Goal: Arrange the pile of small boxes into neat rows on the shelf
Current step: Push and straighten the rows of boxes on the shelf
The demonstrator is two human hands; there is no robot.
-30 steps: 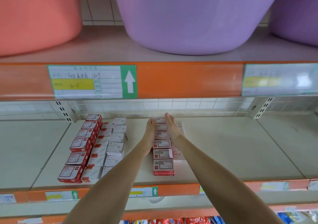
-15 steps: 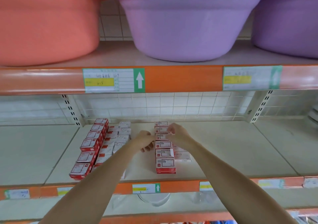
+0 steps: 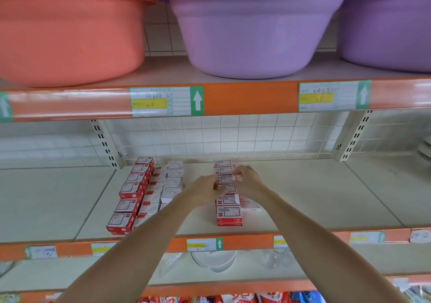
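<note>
Cream shelf (image 3: 303, 200), tiled wall behind. Red-white boxes: middle row (image 3: 227, 195) between my hands. Left hand (image 3: 203, 192), right hand (image 3: 248, 179) curled against row sides; grip unclear. Advice: squeeze evenly, align edges.

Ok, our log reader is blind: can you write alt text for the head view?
Two bare hands, left hand and right hand, meet over the middle of a row of red-and-white boxes on a cream shelf. More box rows stand to the left; orange basin and purple basin sit above.
</note>
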